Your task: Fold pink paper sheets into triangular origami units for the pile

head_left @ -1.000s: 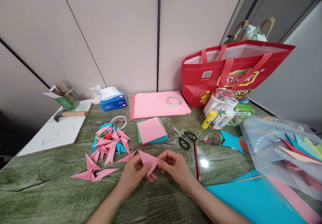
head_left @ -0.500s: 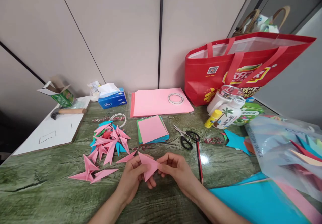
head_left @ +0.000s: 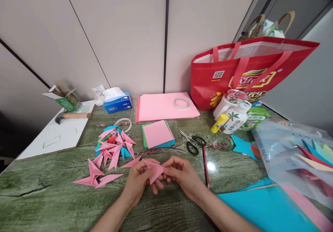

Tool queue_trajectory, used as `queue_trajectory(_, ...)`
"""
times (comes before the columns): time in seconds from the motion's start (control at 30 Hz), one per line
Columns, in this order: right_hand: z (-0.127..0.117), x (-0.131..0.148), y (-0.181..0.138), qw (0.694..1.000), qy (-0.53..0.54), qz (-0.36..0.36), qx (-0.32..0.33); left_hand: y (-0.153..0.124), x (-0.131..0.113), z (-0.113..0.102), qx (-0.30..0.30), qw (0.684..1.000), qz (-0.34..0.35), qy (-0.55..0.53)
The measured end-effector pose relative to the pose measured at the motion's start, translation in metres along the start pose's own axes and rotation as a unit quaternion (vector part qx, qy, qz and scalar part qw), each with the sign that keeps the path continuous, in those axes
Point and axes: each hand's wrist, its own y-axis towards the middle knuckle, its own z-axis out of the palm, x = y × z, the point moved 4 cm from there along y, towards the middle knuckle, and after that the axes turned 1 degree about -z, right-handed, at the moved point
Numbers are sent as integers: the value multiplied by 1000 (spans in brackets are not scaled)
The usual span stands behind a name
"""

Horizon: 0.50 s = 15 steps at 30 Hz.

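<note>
A folded piece of pink paper is held between both hands above the table. My left hand grips its left part, thumb on top and fingers behind. My right hand pinches the right-hand point between thumb and fingers. Left of my hands lie a few folded pink pieces, and behind them a heap of pointed pink, blue and red ones. A stack of square paper, pink on top, lies just beyond my hands.
Black-handled scissors and a red pencil lie right of centre. Behind stand a glue stick, white bottle and red bag. Blue sheets cover the near right. A hammer rests on a white board at left.
The pink paper has tilted and looks narrower, its upper point lower than before. Both hands stay almost in place and keep their hold. The view has shifted slightly.
</note>
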Motion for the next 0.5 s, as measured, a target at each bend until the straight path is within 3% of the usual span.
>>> queue_trajectory(0.23, 3, 2, -1, 998, -31, -22, 41, 0, -1, -3, -33, 998, -38, -49)
queue_trajectory(0.5, 2, -7, 0, 996, 3, 75, 52, -2, -6, 0, 12, 999, 4, 29)
